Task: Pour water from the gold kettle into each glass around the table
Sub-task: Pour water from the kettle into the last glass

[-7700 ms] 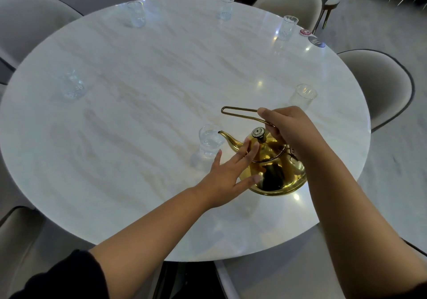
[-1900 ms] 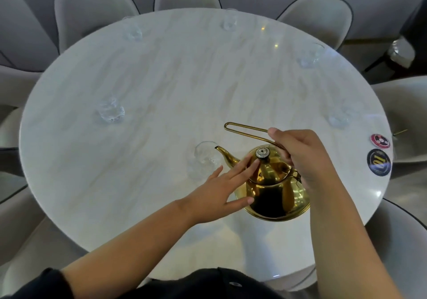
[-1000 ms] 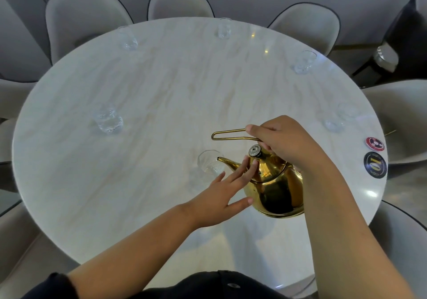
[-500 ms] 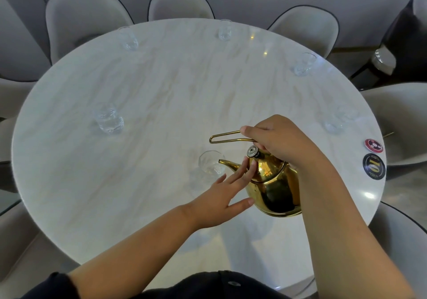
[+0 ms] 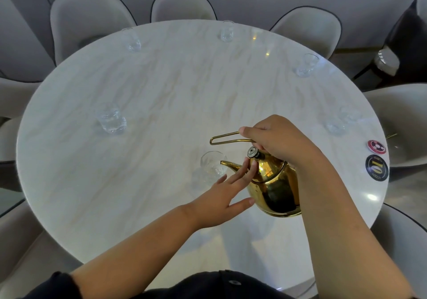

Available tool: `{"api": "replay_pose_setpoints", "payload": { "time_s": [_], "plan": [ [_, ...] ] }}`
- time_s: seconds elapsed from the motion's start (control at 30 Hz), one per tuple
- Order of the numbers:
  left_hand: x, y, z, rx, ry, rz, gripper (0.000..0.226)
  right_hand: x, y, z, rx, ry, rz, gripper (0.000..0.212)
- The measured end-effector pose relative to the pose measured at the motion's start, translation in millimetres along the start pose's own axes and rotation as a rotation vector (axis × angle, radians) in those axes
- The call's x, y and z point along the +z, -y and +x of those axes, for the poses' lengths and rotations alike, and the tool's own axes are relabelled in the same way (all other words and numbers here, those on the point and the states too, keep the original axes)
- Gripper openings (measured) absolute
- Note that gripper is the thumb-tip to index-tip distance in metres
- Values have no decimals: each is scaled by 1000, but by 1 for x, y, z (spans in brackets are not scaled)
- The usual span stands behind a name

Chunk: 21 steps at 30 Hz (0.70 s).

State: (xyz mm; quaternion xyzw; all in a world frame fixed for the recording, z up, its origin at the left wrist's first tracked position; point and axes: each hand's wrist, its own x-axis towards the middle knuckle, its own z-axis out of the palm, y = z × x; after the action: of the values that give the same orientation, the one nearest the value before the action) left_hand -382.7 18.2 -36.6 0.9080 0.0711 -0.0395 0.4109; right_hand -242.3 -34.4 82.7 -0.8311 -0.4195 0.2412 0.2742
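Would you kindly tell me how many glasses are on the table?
6: near glass at the spout, left, far left, far centre, far right, right, which is blurred.

The person wears a black top (image 5: 208, 286), its fabric filling the bottom edge of the view, with 1 small dark round button (image 5: 234, 282) on the front. A short black sleeve (image 5: 49, 285) ends high on the left arm. Both forearms are bare. The left hand (image 5: 221, 197) and right hand (image 5: 279, 136) carry no rings, watch or gloves.
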Motion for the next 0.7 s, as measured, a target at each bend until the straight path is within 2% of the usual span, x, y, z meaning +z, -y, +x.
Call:
{"api": "replay_pose_setpoints", "payload": {
  "time_s": [0.7],
  "plan": [
    [-1, -4, 0, 4, -7, -53, 66, -1, 4, 2, 3, 10, -42, 49]
  ]
}}
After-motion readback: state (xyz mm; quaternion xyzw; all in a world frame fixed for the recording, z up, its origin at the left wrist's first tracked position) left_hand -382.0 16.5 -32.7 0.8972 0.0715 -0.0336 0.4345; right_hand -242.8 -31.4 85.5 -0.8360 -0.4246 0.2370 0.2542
